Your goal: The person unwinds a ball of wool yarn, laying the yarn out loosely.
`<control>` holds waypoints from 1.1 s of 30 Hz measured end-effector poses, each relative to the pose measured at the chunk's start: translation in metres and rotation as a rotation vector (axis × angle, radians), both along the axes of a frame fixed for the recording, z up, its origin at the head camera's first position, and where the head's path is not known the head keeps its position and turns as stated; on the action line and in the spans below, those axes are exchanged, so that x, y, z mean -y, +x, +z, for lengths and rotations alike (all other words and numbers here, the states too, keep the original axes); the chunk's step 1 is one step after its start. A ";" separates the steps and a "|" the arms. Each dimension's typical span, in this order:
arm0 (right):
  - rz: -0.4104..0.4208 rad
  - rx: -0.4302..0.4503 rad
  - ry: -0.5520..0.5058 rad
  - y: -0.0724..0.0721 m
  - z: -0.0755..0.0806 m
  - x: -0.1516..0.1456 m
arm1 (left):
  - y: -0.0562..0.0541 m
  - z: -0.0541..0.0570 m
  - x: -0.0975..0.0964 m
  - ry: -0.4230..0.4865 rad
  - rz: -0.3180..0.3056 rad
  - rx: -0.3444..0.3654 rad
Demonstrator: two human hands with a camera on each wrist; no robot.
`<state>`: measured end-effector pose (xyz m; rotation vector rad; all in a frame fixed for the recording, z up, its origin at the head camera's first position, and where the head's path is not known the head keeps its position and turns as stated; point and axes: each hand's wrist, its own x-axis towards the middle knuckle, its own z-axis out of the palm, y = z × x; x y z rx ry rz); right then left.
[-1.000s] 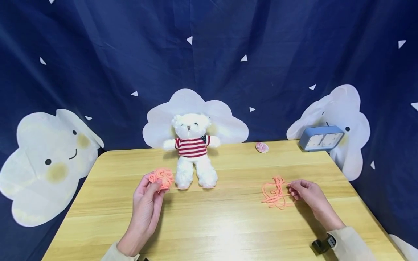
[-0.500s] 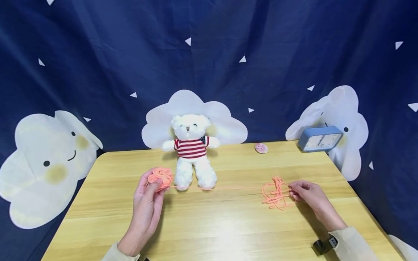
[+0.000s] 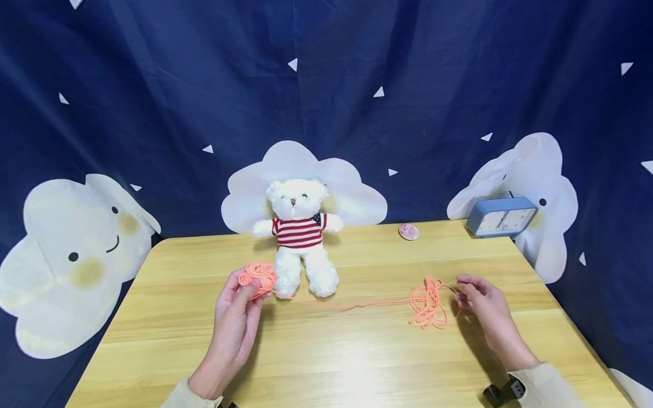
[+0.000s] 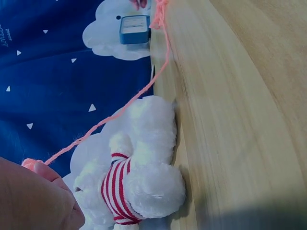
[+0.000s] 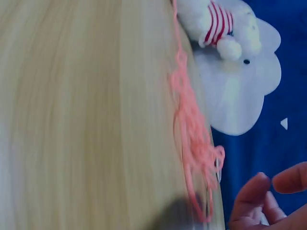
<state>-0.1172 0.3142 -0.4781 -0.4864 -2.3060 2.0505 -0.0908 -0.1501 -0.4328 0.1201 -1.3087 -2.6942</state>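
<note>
My left hand [image 3: 236, 323] grips a small ball of coral-orange yarn [image 3: 259, 275], thumb across its front, just left of the teddy bear's legs. One strand [image 4: 129, 103] runs from the ball, sagging across to a loose tangle of yarn [image 3: 428, 303] on the right side of the table. My right hand [image 3: 487, 314] is at the right of that tangle, its thumb and forefinger apart. In the right wrist view its fingers [image 5: 252, 194] have no yarn between them, and the tangle [image 5: 194, 129] lies beside them.
A white teddy bear [image 3: 301, 232] in a red-striped sweater sits at the back of the wooden table [image 3: 326, 351]. Behind the tangle are a round pink disc [image 3: 408, 231] and a blue clock [image 3: 502, 216] near the rear edge. A dark blue curtain [image 3: 347, 113] with clouds hangs behind.
My right thumb and forefinger have parted and let go of the yarn. The strand between the hands now hangs lower. My left hand has shifted slightly right with the ball.
</note>
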 end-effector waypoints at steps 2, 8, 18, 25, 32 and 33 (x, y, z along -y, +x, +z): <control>-0.020 -0.045 -0.082 -0.001 0.001 0.007 | 0.000 -0.001 -0.001 -0.004 -0.001 0.000; 0.098 -0.129 -0.252 -0.006 0.002 0.042 | 0.000 -0.001 -0.001 -0.007 -0.015 0.004; 0.374 -0.084 -0.408 -0.012 0.004 0.112 | -0.001 0.000 -0.003 -0.012 -0.023 0.009; 0.583 -0.065 -0.470 -0.007 0.003 0.158 | -0.001 0.003 -0.003 -0.003 -0.023 0.010; 0.646 -0.071 -0.432 -0.003 0.006 0.196 | -0.001 0.004 -0.003 -0.003 -0.030 0.016; 0.656 -0.071 -0.435 -0.003 0.006 0.201 | -0.001 0.004 -0.003 -0.002 -0.029 0.018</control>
